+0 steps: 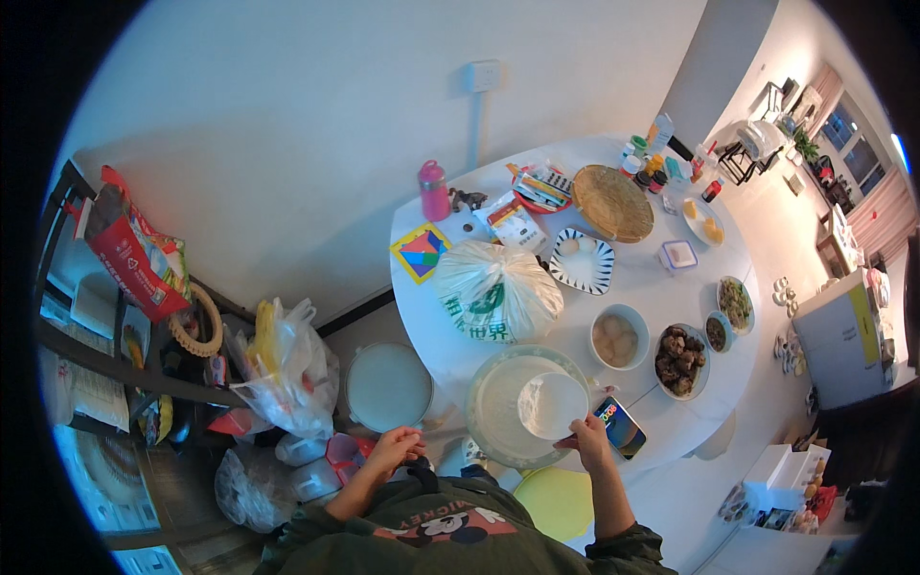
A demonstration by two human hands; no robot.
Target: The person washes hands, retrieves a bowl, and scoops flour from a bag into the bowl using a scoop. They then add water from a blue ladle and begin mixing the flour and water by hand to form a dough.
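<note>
My right hand (591,440) grips the near edge of a round, pale dish (552,406), perhaps a bowl or sieve, tilted above a large basin (496,359). White material shows inside the dish, though its kind is unclear. The basin sits at the table's near edge and has a patterned rim. My left hand (399,451) hangs left of the basin, near my apron-like dark clothing, with fingers curled together and nothing visible in them. A lit phone (624,429) lies right of my right hand. Behind the basin stands a tied white plastic bag (499,291) with green print.
On the round white table (647,269) are a bowl of pale round pieces in liquid (617,338), a bowl of dark cooked food (680,361), a striped square plate (583,260) and a woven basket (612,203). Stools (389,386) and a shelf rack (144,366) stand to the left.
</note>
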